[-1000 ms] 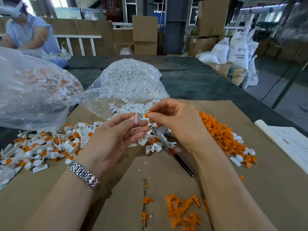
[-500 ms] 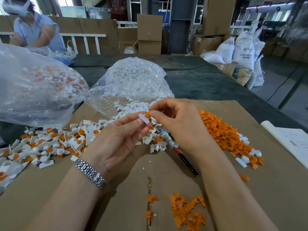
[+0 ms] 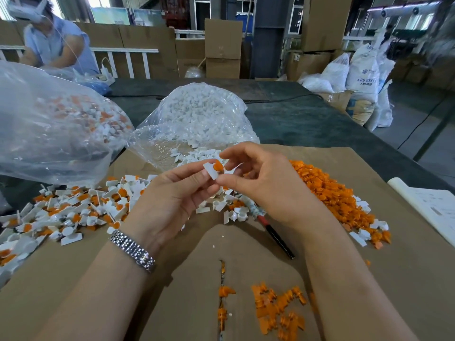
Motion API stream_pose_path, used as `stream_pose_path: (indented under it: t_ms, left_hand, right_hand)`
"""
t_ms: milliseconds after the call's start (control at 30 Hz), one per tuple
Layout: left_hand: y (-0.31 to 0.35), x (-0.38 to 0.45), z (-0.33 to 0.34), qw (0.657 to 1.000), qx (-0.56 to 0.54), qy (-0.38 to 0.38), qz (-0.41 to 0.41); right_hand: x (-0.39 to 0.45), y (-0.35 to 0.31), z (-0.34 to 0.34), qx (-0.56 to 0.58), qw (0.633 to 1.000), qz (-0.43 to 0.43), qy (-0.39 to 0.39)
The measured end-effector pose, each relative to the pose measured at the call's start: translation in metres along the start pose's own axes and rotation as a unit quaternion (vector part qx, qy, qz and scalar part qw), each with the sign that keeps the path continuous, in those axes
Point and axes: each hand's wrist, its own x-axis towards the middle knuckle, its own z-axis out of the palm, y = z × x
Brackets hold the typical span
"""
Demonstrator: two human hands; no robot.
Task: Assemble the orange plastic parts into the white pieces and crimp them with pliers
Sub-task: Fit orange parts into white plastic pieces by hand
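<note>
My left hand [image 3: 170, 200] pinches a small white piece [image 3: 210, 170] between thumb and forefinger, above the cardboard. An orange part [image 3: 218, 165] sits in the white piece's round end. My right hand [image 3: 266, 183] touches the same piece, thumb under it and forefinger just above the orange part. The pliers [image 3: 270, 230] lie on the cardboard below my right hand, with a red and black handle showing and the jaws mostly hidden among white pieces. A heap of loose orange parts [image 3: 330, 193] lies to the right of my right hand.
Assembled white-and-orange pieces [image 3: 73, 210] are spread at the left. A clear bag of assembled pieces [image 3: 49, 124] and a clear bag of white pieces [image 3: 197, 114] stand behind. More orange parts [image 3: 278, 308] lie near the front. Paper [image 3: 428, 205] is at the right. Another person [image 3: 54, 43] sits far left.
The white piece has turned from upright to lying flat. The orange part, held beside it in my right fingers before, now sits in its round end. My right forefinger has lifted a little.
</note>
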Motion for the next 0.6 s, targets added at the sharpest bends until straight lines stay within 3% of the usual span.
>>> stream_pose_path:
  t_ms: [133,433,600]
  left_hand:
    - [0.002,-0.002,-0.001,1.000,-0.012,-0.011,-0.012]
    - [0.004,-0.005,-0.001,1.000,0.006,0.006,-0.010]
    - [0.005,-0.008,-0.002,0.996,0.084,0.031,0.014]
  right_hand:
    - [-0.001,-0.003,-0.002,-0.027,0.999,-0.025,-0.014]
    - [0.003,0.002,0.009,-0.098,0.992,-0.068,0.040]
    - [0.004,0.003,0.014,-0.144,0.983,-0.106,0.047]
